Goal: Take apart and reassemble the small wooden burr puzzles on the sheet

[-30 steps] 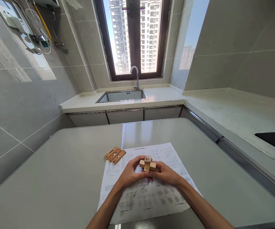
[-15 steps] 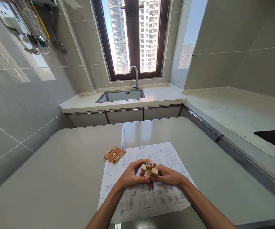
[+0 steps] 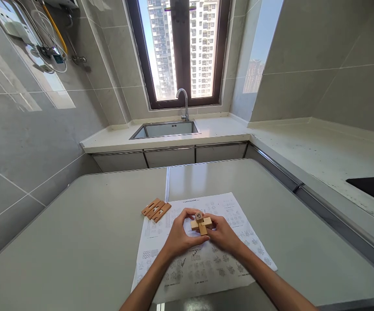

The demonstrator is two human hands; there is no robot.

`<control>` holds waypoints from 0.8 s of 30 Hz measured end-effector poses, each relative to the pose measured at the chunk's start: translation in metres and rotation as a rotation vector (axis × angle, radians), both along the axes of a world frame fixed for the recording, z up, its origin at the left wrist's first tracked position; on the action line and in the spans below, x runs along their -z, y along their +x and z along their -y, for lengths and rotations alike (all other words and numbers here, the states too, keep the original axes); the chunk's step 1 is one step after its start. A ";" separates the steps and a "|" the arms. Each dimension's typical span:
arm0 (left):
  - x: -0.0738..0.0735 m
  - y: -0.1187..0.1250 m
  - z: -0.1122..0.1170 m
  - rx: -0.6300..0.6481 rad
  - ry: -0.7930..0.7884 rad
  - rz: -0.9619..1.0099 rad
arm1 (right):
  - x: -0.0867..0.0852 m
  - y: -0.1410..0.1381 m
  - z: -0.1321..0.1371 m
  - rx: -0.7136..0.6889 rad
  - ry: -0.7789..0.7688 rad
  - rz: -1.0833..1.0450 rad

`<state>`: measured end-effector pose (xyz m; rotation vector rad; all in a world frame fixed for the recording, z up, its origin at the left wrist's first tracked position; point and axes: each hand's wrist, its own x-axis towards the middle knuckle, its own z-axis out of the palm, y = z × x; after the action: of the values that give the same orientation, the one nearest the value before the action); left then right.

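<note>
Between my two hands, just above the printed sheet (image 3: 203, 276), is a wooden burr puzzle (image 3: 202, 225) of pale interlocking blocks. One block stands up on top with a dark mark on its end, and another points toward me. My left hand (image 3: 183, 233) curves round the puzzle's left side, thumb at the front block and fingers behind it. From the right, my right hand (image 3: 221, 231) grips the puzzle, its fingers partly hidden behind the blocks. Three flat brown wooden pieces (image 3: 156, 210) with cut-outs lie side by side at the sheet's upper left corner.
The sheet lies on a pale table (image 3: 77, 242) with a seam down its middle. Beyond stands a counter (image 3: 226, 128) with a sink (image 3: 166, 129) and a tap (image 3: 184, 103) under a window. Another counter (image 3: 336, 149) runs along the right, with a black panel (image 3: 373, 189).
The puzzle has turned and tipped in my hands; one block now points toward me. My right hand has shifted its hold to the upper right, and my left thumb has moved to the front.
</note>
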<state>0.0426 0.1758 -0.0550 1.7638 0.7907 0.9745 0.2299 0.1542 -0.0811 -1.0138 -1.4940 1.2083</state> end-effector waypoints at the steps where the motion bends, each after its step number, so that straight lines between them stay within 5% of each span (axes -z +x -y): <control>1: 0.001 0.001 0.001 -0.025 0.014 -0.012 | 0.000 -0.001 0.000 0.011 -0.001 -0.004; 12: 0.004 0.004 0.004 -0.165 0.102 0.002 | 0.003 -0.004 0.003 0.084 0.087 0.060; 19: 0.011 0.003 0.000 -0.136 0.064 0.053 | 0.005 -0.006 0.001 0.011 0.038 -0.068; 24: 0.006 0.001 0.001 -0.095 0.060 -0.014 | 0.007 0.000 0.001 0.130 0.130 0.117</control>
<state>0.0435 0.1747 -0.0612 1.7992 0.8688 1.0598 0.2294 0.1533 -0.0882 -1.0912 -1.5506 0.9619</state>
